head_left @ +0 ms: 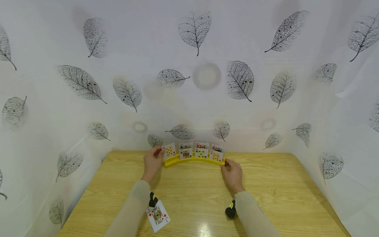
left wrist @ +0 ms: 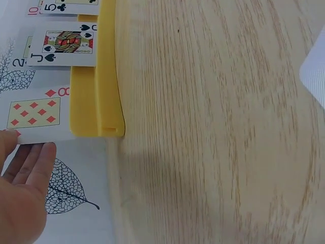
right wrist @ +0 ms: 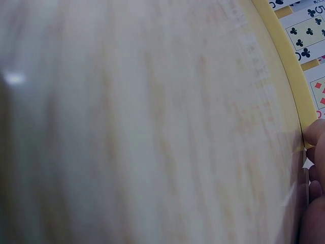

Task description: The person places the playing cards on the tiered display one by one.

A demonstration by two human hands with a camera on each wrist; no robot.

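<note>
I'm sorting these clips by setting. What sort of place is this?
Probably a small staged recording booth, not a lived-in room: a wooden table enclosed on three sides by a white leaf-print sheet, with only a yellow card holder and playing cards on it.

We see a light wooden table (head_left: 266,197) with visible grain. On it, near the far edge, stands a curved yellow card holder (head_left: 193,159) with playing cards in it. One jack of diamonds (head_left: 158,215) lies face up near the front edge.
</note>
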